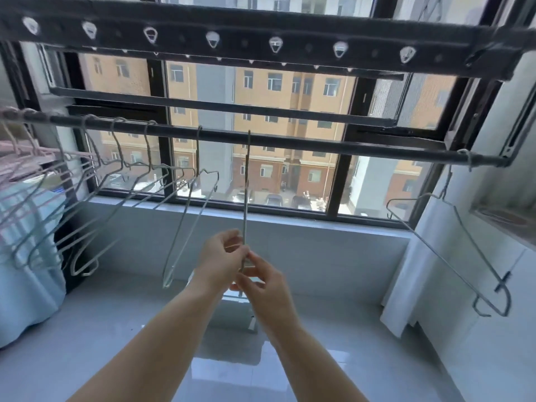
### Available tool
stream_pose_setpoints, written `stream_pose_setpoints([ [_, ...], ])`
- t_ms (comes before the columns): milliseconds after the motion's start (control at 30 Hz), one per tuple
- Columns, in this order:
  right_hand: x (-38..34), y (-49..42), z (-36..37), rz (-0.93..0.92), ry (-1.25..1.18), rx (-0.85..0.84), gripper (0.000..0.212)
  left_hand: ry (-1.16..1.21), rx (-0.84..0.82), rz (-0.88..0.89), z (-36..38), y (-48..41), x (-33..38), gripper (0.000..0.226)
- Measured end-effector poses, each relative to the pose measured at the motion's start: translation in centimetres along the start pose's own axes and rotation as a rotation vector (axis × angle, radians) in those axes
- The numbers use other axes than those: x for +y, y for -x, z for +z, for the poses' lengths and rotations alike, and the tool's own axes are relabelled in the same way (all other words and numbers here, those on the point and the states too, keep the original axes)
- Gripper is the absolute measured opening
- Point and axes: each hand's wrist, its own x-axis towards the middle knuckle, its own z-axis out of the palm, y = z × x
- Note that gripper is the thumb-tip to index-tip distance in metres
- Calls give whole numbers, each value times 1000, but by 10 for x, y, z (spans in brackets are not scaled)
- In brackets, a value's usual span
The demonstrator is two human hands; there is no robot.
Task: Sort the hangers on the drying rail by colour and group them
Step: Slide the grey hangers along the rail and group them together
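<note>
Grey hanger (pixel 246 198), mid-rail, gripped in both hands; grouping step in hand.
Hooked on drying rail (pixel 290 142) near its middle, edge-on to view; left hand (pixel 222 258) and right hand (pixel 262 282) below the rail, fingers curled, pinching its lower end. Pink hangers (pixel 49 153) bunched at rail's left end, grey group (pixel 162 167) just right of them, lone hanger (pixel 452 256) at rail's right end. Probable next move: slide left along rail to grey group, hook kept seated; lone hanger to follow.
</note>
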Motion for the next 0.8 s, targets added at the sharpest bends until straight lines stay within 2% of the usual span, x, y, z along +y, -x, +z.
stream_pose_setpoints([
  [67,-2,7,-13,24,147,-6,45,-166,37,79,6,4,2,58],
  [133,-6,20,-38,-31,294,106,55,-287,90,212,16,11,10,64],
  [200,-18,37,-75,-156,458,333,53,-309,100,356,34,18,20,63],
  [267,-27,54,-122,-249,620,620,43,-292,35,441,58,25,26,64],
  [333,-27,66,-175,-239,843,910,42,-262,-77,472,84,33,27,65],
  [367,-25,71,-202,-172,947,998,46,-255,-128,475,97,37,27,65],
  [400,-24,75,-226,-48,995,1009,52,-253,-172,474,109,40,25,66],
  [467,-18,80,-261,256,925,884,59,-258,-232,468,130,47,20,67],
  [533,-6,81,-279,370,785,763,45,-259,-277,460,145,53,15,67],
  [633,6,75,-286,258,731,769,23,-273,-340,453,158,57,6,67],
  [800,-10,54,-286,10,536,939,24,-321,-385,401,159,52,-6,65],
])
